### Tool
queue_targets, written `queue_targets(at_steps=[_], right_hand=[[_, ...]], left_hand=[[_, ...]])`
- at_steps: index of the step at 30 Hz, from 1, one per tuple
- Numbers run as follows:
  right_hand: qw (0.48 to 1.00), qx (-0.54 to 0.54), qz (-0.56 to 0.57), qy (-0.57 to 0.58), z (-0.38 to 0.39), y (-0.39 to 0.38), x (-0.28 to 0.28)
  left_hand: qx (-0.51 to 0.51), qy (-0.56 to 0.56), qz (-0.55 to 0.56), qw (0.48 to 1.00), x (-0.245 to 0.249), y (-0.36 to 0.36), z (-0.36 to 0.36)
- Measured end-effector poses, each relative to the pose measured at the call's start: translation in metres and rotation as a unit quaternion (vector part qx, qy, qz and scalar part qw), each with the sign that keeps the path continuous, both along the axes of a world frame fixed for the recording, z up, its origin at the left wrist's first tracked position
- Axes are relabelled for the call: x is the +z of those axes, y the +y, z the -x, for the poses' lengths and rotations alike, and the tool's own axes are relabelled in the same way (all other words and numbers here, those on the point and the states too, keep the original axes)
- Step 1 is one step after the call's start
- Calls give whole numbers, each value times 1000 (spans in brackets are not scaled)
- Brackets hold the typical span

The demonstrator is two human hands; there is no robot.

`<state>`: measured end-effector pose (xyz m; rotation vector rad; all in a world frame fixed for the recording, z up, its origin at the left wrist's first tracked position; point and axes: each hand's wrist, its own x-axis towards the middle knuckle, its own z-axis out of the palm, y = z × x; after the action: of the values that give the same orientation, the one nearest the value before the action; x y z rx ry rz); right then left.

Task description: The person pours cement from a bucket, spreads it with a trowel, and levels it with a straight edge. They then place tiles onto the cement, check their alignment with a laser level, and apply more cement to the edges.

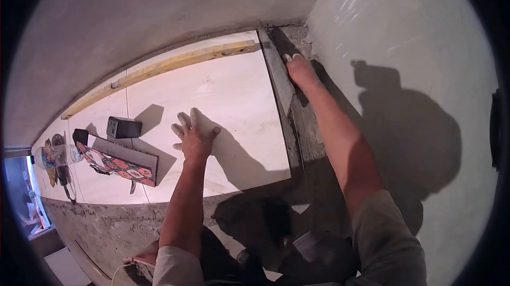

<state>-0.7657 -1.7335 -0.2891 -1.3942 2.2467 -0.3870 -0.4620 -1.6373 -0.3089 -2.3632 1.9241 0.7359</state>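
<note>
My left hand (196,138) lies with spread fingers on a large white tile (234,110), and its fingertips look dusty. My right hand (300,71) is at the far right, in the gap between the tile's edge and the wall. Its fingers are curled beside a grey cement-covered strip (279,76) that runs along that edge. What those fingers grip, if anything, is hidden. A yellow spirit level (175,67) rests along the far side of the tiles, near the back wall.
To the left on the tiles stand a black box-shaped device (124,127), a patterned red and black box (119,165) and a clear plastic bottle (59,155). Rough concrete (111,227) borders the near edge. A grey wall (425,36) rises at right.
</note>
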Motion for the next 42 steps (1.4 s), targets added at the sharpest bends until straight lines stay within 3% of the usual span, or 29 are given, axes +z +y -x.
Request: queue_targets(at_steps=[7, 15, 22, 24, 25, 29, 32, 35, 39, 42], right_hand=[[999, -6, 44, -2, -2, -10, -8], [993, 61, -77, 57, 9, -43, -10], [996, 35, -72, 48, 15, -37, -26], [938, 288, -88, 170, 26, -24, -38], [938, 287, -89, 171, 20, -10, -23], [983, 118, -114, 82, -13, 58, 42], [985, 55, -144, 83, -1, 88, -4], [984, 24, -174, 31, -16, 131, 42], [992, 22, -128, 1, -3, 206, 11], [988, -8, -152, -5, -23, 233, 58]], left_hand=[[-3, 16, -24, 1000, 6, 1, -1], [-12, 39, 21, 999, -16, 1, -7], [-10, 8, -1, 1000, -2, -1, -2], [-13, 2, -1, 1000, -3, 0, -4], [-14, 4, 0, 1000, -3, 0, -4], [-9, 5, -6, 1000, -2, 1, -3], [-5, 4, -11, 1000, 5, -2, -3], [-2, 7, -17, 1000, 5, 0, -1], [-3, 5, -6, 1000, 2, -1, -1], [-4, 9, -1, 1000, -1, 0, -3]])
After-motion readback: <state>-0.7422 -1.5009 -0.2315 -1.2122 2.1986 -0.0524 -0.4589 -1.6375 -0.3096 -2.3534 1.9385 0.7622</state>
